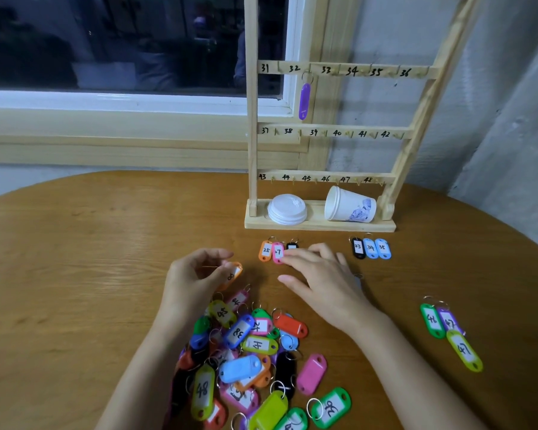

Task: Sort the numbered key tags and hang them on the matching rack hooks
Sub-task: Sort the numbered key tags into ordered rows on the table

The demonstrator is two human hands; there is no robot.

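A wooden rack with numbered hooks 31 to 48 stands at the back of the table. One purple tag hangs near hook 32. My left hand pinches an orange tag just above the mixed pile of coloured tags. My right hand lies flat, fingers straight, its fingertips touching a row of three tags: orange 25, pink 27 and a black one, partly hidden by the fingers.
Black 33, blue 34 and blue 35 tags lie in a row right of the hand. Green 46, purple 47 and yellow 47 tags lie at the right. White lids and a tipped paper cup sit on the rack's base.
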